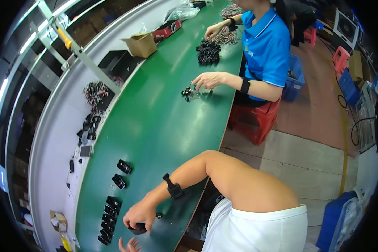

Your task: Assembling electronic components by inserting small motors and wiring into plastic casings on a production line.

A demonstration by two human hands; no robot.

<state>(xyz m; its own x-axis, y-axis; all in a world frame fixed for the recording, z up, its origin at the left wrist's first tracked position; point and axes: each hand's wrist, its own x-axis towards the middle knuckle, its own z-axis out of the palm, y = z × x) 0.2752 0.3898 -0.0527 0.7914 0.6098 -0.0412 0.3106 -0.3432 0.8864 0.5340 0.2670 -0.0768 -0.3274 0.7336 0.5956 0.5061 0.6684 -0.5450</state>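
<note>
My right hand is low over the green table, its fingers closed round a small black casing that is partly hidden under them. My left hand shows only its fingers at the lower edge; they are spread and hold nothing that I can see. A small dark part lies beside my right wrist. To the left of my hands runs a row of several glossy black casings. Two more, an upper one and a lower one, lie farther up the table.
Across the table a person in a blue shirt handles a small wired part beside a pile of black parts. An open carton and a black bin stand along the far left edge. A red stool is under that person.
</note>
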